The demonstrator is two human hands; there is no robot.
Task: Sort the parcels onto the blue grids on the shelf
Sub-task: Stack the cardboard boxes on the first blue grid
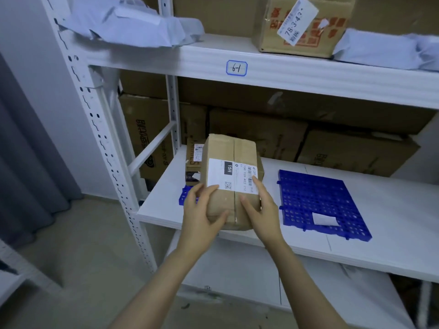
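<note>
Hiding L grid [184, 197] (mostly): held pkg [231, 176]

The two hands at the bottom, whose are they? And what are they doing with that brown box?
They belong to a person wearing a camera on the head, so you see what that person sees, looking down. The left hand and the right hand grip a brown cardboard box with a white printed label at the front of a white shelf board. To its right lies a blue plastic grid carrying only a small white paper slip. A second blue grid peeks out beside the left hand. Big brown cartons stand behind.
</note>
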